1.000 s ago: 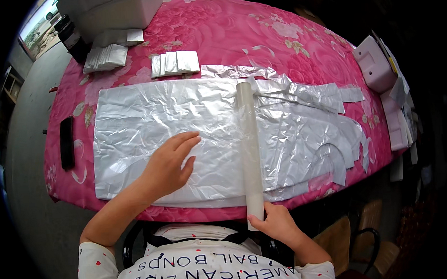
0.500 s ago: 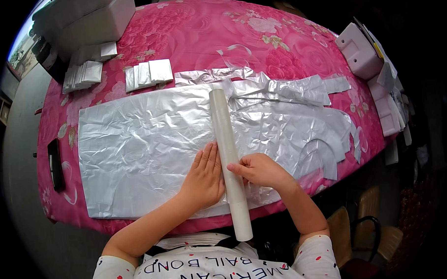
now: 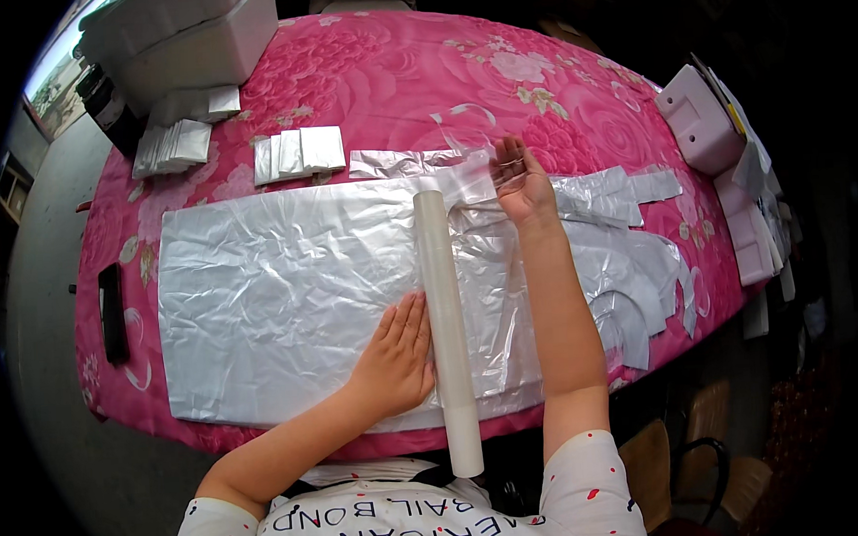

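Currently, the film roll (image 3: 448, 333) lies on the plastic sheets (image 3: 250, 293), long axis running away from me, immediately right of my nearer left hand (image 3: 392, 359), fingers flat, together; whether my right hand (image 3: 522, 185) pinches anything, I cannot tell.

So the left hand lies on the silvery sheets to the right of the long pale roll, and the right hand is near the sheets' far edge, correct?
Not quite: the head view shows the left hand lying left of the long pale roll. The rest stands.
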A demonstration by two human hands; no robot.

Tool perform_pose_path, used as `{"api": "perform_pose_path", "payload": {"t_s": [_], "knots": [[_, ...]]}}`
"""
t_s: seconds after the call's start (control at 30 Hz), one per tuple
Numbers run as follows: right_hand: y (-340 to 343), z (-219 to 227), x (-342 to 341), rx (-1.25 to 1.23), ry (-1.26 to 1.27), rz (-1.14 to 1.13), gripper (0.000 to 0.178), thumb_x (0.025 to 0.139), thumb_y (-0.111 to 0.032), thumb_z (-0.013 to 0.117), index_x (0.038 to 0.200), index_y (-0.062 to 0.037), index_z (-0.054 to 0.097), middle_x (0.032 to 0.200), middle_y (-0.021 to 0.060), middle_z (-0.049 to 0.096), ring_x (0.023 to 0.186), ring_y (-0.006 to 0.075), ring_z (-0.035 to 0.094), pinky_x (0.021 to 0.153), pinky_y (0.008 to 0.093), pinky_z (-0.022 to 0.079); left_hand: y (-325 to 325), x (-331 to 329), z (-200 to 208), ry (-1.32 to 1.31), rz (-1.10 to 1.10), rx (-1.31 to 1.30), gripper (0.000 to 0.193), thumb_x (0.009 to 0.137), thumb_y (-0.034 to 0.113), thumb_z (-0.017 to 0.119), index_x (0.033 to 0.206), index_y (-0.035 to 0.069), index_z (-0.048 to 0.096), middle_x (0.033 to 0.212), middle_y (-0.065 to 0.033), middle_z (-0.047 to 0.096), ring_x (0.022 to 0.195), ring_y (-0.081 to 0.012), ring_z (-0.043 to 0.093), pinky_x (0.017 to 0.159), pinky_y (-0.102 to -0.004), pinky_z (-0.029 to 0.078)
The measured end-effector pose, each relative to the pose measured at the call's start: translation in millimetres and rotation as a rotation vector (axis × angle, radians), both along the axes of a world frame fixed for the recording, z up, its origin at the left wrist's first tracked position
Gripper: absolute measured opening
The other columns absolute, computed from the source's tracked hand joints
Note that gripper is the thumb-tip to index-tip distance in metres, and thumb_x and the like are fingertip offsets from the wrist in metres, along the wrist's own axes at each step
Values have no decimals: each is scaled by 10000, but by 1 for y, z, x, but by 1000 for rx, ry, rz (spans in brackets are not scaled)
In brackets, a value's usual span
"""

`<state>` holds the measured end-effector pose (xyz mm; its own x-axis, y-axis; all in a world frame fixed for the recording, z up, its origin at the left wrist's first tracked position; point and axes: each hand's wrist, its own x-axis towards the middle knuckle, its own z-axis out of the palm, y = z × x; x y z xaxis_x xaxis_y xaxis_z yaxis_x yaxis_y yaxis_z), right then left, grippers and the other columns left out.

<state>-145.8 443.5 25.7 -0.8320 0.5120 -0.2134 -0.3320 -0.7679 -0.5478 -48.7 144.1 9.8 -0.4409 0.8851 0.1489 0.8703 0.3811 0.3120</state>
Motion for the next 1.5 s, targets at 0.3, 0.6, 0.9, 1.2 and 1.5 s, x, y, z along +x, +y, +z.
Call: {"api": "perform_pose_path", "payload": {"t_s": [0.3,0.6,0.9,1.2,1.5], "knots": [[94,78,75,237,478,108,363,963,-294,362,1093,-30,575,1097,106,631,1040,225,593,923,380,468,2,1,0,-13,10,25,667,795,257,407,1308,-154,296,1405,-299,251,1354,-376,186,1115,-443,112],[-248,68,42,1010,214,929,499,967,-341,408,1315,17,398,1216,135,561,1118,172,523,980,287,366,4,2,-3,-159,35,231,634,832,257,415,1307,-149,301,1381,-308,293,1329,-395,248,1100,-459,151],[-325,28,57,1519,233,1009,522,871,-288,517,1269,38,434,1147,240,555,1054,390,524,907,416,412,11,1,-35,239,46,105,611,860,286,386,1321,-110,322,1418,-264,269,1345,-378,231,1094,-469,168],[-164,60,163,1802,68,269,321,794,-92,623,1103,-16,582,1138,147,588,1038,304,570,876,372,460,-35,-28,25,-34,-1,507,465,738,102,608,1176,-24,512,1338,-161,427,1246,-332,386,1016,-417,340],[-119,28,209,2042,17,561,526,828,-326,575,1257,-35,489,1318,157,459,1224,329,423,1031,420,301,-67,-37,28,24,105,382,469,765,174,639,1183,0,519,1322,-147,448,1224,-306,412,1010,-405,346]]}}
